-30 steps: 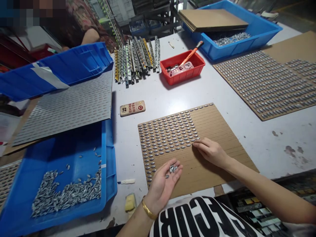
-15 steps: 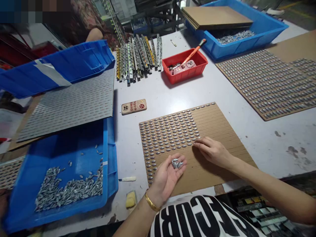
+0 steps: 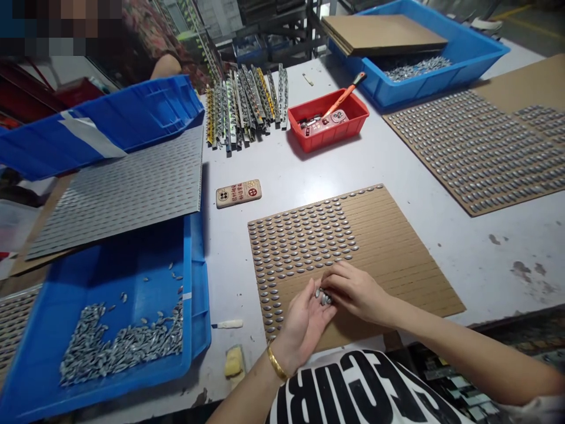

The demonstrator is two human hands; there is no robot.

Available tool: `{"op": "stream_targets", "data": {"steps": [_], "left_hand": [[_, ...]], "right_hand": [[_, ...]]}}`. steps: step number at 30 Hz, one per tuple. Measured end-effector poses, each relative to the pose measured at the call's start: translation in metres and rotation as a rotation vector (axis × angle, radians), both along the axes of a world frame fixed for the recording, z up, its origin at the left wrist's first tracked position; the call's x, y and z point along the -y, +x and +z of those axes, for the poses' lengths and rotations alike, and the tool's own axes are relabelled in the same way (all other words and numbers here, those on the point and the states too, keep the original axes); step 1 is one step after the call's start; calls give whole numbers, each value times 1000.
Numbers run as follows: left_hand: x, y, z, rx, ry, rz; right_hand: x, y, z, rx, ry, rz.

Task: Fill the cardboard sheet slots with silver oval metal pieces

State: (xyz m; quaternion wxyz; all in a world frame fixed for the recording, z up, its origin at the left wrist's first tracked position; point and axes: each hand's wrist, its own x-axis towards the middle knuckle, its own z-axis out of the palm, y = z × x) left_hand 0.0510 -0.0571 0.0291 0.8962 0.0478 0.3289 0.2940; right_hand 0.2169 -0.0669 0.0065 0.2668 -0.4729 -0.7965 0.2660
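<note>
A small cluster of silvery almond-shaped metal pieces [image 3: 323, 297] lies at lower centre in the cupped, palm-up left hand [image 3: 302, 327], their long axes jumbled. The right hand [image 3: 355, 292] reaches in from the right, its fingertips [image 3: 327, 282] bunched together on the cluster. Beneath, on a grooved cardboard sheet [image 3: 397, 259], rows of matching pieces [image 3: 300, 241] lie with long axes running roughly left to right, and a blue bin [image 3: 188, 282] of loose ones sits at lower left
</note>
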Motion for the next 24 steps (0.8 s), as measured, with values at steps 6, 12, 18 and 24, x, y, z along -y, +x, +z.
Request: {"op": "stream_targets", "data": {"steps": [6,12,18,24], "left_hand": [[0,-2,-4,-71,-24,-31],[1,-2,-4,-216,-141,-14],[1,1,-1,-235,-155,0],[2,-3,-3,-233,-159,14]], "right_hand": [[12,15,-8,-51,53,-105],[10,65,-28,120,219,-291],[3,88,-46,339,307,-188],[1,91,-47,427,344,-120]]}}
